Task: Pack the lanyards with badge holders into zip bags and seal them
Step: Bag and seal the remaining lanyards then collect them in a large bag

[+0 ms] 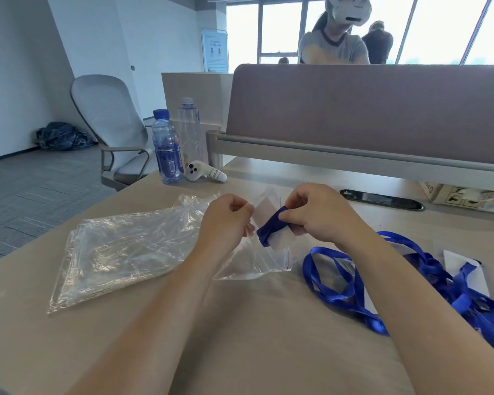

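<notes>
Your left hand point(226, 220) pinches the upper edge of a small clear plastic zip bag point(253, 265), fingers curled on the film, holding it raised over the beige worktop point(268, 337) with its lower corner resting on the surface. Your right hand point(317, 215) grips a bundled blue ribbon lanyard point(270, 228) wrapped round its clear badge holder, thumb and fingers closed on it, at the mouth of the bag just beside your left hand. A flat stack of clear plastic bags point(120, 252) lies on the worktop to your left, and a loose pile of blue ribbon lanyards point(439, 286) lies to your right.
</notes>
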Demonstrator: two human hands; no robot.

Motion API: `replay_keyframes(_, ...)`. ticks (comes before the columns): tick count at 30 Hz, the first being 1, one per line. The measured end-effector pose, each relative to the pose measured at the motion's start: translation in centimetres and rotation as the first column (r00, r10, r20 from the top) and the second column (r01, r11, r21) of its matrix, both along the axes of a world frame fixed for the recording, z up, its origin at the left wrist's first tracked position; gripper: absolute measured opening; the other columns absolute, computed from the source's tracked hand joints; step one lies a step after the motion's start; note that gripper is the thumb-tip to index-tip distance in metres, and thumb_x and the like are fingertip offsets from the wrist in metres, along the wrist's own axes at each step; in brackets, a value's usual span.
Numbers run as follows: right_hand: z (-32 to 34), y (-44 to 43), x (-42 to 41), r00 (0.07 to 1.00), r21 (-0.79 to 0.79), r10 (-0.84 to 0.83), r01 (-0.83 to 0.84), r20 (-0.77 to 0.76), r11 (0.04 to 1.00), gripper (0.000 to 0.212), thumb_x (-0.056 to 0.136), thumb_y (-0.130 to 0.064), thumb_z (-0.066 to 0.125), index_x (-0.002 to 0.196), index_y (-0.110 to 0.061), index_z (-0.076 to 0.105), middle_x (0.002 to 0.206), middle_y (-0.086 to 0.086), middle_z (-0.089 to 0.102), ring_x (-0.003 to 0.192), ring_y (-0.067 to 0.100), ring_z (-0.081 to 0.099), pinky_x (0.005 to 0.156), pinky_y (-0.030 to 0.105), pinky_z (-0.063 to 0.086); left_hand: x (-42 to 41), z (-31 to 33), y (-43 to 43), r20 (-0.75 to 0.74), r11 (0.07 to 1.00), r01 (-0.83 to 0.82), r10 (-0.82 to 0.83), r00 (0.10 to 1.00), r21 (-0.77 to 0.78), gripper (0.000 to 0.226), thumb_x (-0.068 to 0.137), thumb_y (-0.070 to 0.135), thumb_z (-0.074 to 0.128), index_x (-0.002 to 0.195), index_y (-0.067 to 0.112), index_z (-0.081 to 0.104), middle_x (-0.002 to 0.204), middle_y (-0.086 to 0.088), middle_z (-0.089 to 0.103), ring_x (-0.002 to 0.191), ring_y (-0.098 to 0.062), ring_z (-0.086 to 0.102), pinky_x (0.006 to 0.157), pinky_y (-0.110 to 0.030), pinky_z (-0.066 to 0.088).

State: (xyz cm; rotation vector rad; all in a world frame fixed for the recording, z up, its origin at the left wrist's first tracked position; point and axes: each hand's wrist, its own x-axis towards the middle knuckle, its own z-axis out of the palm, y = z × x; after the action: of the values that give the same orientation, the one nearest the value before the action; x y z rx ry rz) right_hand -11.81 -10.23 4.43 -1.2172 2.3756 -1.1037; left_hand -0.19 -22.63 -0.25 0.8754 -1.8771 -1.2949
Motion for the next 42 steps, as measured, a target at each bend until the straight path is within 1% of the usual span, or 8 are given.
replay_keyframes(9,-0.6,-0.1,-0.3,0.998,0.058,0.032,-0.03,-0.047,0.998,0.008,0.086,-0.017,0.073,0.09,-0.013,0.068,0.078,0.007,0.075,0.069,0.023,0.072,0.073,0.042,0.061,0.2,0.7,0.7,-0.014,0.996,0.016,-0.018,1.0,-0.089,0.011,0.089,0.02,0.06,0.082,0.014,0.066,0.07,-0.004,0.068,0.066,-0.026,0.068,0.074,-0.055,0.059)
replay_keyframes(19,-0.7,-0.5,-0.1,0.994,-0.094,-0.1,0.103,0.034,0.99,0.01,0.087,-0.018,0.071,0.088,-0.01,0.065,0.069,0.006,0.074,0.068,0.023,0.073,0.079,0.046,0.06,-0.2,0.3,1.0,0.062,0.992,0.091,-0.085,0.994,-0.085,0.01,0.088,0.014,0.059,0.08,0.013,0.065,0.069,-0.006,0.069,0.068,-0.035,0.069,0.072,-0.055,0.06)
replay_keyframes(22,-1.1,-0.7,0.4,0.997,-0.071,-0.076,0.078,0.031,0.994,0.01,0.087,-0.017,0.072,0.084,-0.012,0.063,0.071,0.006,0.074,0.068,0.024,0.074,0.08,0.046,0.059,-0.2,0.5,1.5,0.082,0.984,0.07,-0.057,0.995,-0.166,0.013,0.088,0.018,0.06,0.076,0.015,0.066,0.078,-0.008,0.069,0.072,-0.031,0.065,0.068,-0.043,0.057)
replay_keyframes(26,-1.7,-1.2,0.7,0.999,-0.012,0.005,-0.006,-0.037,1.0,0.008,0.084,-0.021,0.074,0.084,-0.016,0.068,0.075,-0.001,0.074,0.07,0.018,0.072,0.079,0.042,0.059,0.1,0.8,1.3,0.078,0.976,0.035,-0.019,0.997,-0.214,0.016,0.092,0.019,0.057,0.079,0.016,0.065,0.091,-0.006,0.065,0.066,-0.024,0.062,0.044,-0.014,0.041)
replay_keyframes(29,-1.7,-1.2,0.9,0.984,0.1,0.107,-0.094,-0.14,0.991,0.018,0.087,-0.026,0.07,0.104,-0.023,0.076,0.093,-0.007,0.073,0.078,0.013,0.065,0.076,0.031,0.051,0.3,1.1,0.9,0.066,0.977,0.047,-0.033,0.997,-0.209,0.016,0.093,0.018,0.055,0.082,0.014,0.066,0.088,-0.003,0.066,0.073,-0.026,0.066,0.066,-0.029,0.056)
replay_keyframes(32,-1.7,-1.1,1.1,0.945,0.19,0.16,-0.108,-0.284,0.976,0.03,0.092,-0.03,0.065,0.121,-0.027,0.069,0.106,-0.008,0.069,0.087,0.011,0.059,0.077,0.025,0.042,0.2,1.1,0.7,0.079,0.984,0.061,-0.048,0.996,-0.165,0.016,0.094,0.018,0.054,0.085,0.014,0.067,0.086,-0.002,0.067,0.086,-0.025,0.066,0.084,-0.051,0.056)
replay_keyframes(39,-1.2,-0.5,0.0,0.886,0.01,0.049,-0.051,-0.462,0.999,0.025,0.091,-0.039,0.065,0.115,-0.031,0.066,0.108,-0.011,0.058,0.093,0.008,0.053,0.082,0.028,0.044,0.7,1.2,0.1,0.025,0.995,0.092,-0.091,0.996,-0.05,0.017,0.094,0.012,0.052,0.085,0.006,0.065,0.081,-0.006,0.071,0.072,-0.025,0.07,0.073,-0.048,0.059)
replay_keyframes(42,-1.1,0.1,-1.2,0.902,-0.03,0.008,-0.024,-0.431,0.999,0.045,0.088,-0.042,0.068,0.131,-0.037,0.053,0.125,-0.012,0.05,0.093,0.005,0.054,0.082,0.026,0.046,0.9,1.5,-0.2,-0.006,0.992,0.129,-0.129,0.992,0.0,0.017,0.094,0.008,0.051,0.087,0.0,0.064,0.084,-0.01,0.072,0.067,-0.021,0.067,0.057,-0.036,0.056)
